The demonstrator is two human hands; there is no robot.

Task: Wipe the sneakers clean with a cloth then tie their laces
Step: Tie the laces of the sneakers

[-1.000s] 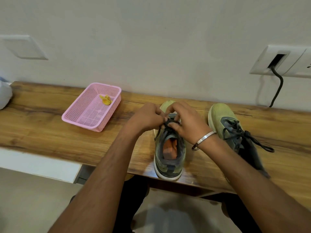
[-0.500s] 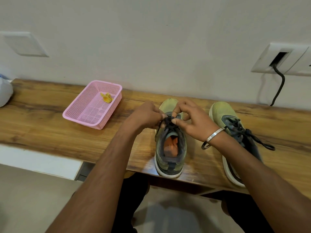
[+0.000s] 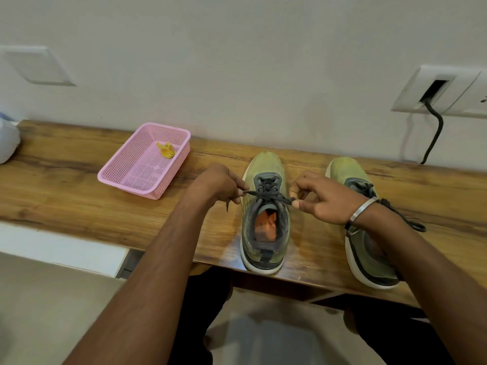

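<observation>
Two olive-green sneakers stand on the wooden shelf (image 3: pixel 79 201), toes toward the wall. The left sneaker (image 3: pixel 264 214) has an orange insole and dark grey laces (image 3: pixel 267 192). My left hand (image 3: pixel 220 184) grips one lace end just left of the shoe, and my right hand (image 3: pixel 320 198) pinches the other end on the right. The lace runs taut between them across the tongue. The right sneaker (image 3: pixel 353 180) lies partly under my right forearm, its laces in a bow.
A pink mesh basket (image 3: pixel 123 167) holding a small yellow scrap (image 3: pixel 166 150) sits at the shelf's left. A wall socket (image 3: pixel 437 90) with a black cable (image 3: pixel 434 133) is at the upper right. A white bag (image 3: pixel 6 143) shows at the far left edge.
My hands were close together over the left sneaker's laces; they have now moved apart to either side, drawing the lace ends out tight.
</observation>
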